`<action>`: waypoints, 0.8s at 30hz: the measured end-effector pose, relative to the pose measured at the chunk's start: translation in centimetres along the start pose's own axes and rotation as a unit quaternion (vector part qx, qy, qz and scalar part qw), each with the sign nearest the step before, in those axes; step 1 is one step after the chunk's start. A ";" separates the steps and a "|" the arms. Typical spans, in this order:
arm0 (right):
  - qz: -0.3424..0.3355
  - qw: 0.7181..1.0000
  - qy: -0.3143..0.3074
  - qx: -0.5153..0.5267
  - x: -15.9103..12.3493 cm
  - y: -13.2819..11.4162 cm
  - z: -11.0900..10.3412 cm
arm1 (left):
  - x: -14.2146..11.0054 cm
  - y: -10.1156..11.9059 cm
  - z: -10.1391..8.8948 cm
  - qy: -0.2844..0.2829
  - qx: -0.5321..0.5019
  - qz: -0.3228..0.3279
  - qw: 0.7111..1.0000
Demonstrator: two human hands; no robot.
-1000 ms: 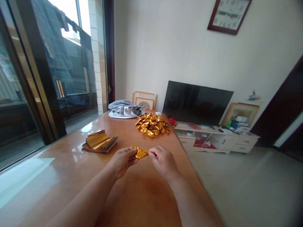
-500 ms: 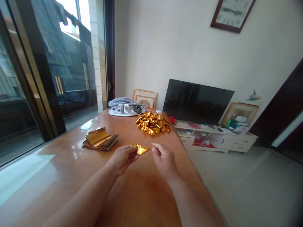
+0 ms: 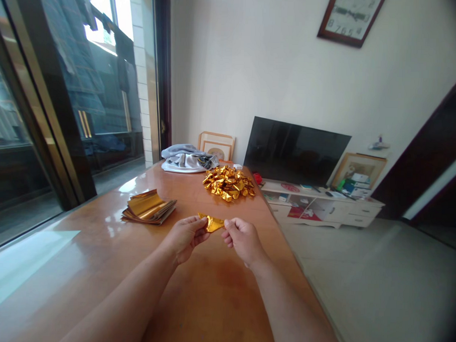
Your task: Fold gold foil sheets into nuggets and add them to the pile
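Observation:
A small folded piece of gold foil paper is stretched between my two hands, above the wooden table. My left hand is closed on its left end, thumb on top. Its right tip is pinched between the thumb and fingers of my right hand. To the left lies a stack of gold foil sheets, the top ones curling up. Beyond my hands is a heap of folded gold foil pieces.
The glossy table has its right edge close to my right forearm. Bundled grey-blue cloth lies at its far end. Behind stand a low white cabinet and a television. Glass sliding doors are on the left.
My right hand has moved slightly left and its fingers have closed on the right tip of the folded foil paper. My left hand keeps its hold.

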State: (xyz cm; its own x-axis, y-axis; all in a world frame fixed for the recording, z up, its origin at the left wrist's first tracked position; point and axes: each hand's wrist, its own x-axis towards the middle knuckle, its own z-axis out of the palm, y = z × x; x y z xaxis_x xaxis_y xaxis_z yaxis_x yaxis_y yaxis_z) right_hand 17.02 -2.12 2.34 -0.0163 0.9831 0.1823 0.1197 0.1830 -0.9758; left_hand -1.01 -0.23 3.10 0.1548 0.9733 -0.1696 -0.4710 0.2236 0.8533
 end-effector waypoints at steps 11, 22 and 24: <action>-0.038 0.998 0.036 -0.017 0.5 0.2 -0.7 | -0.4 0.4 0.0 -0.011 0.099 0.013 0.995; 0.087 0.982 0.013 0.166 0.6 -0.2 -0.8 | -0.3 0.2 -0.1 -0.007 0.115 0.036 0.993; 0.099 0.978 0.002 0.184 0.6 -0.2 -1.0 | -0.4 0.3 -0.1 -0.004 0.125 0.047 0.991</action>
State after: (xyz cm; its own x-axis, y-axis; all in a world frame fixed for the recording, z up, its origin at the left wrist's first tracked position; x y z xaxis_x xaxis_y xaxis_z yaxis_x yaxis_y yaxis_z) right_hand 18.03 -1.54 2.73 -0.0251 0.9996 -0.0158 -0.2447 -0.0215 -0.9694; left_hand -1.34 -0.55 3.37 0.1286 0.9884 -0.0807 -0.2542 0.1115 0.9607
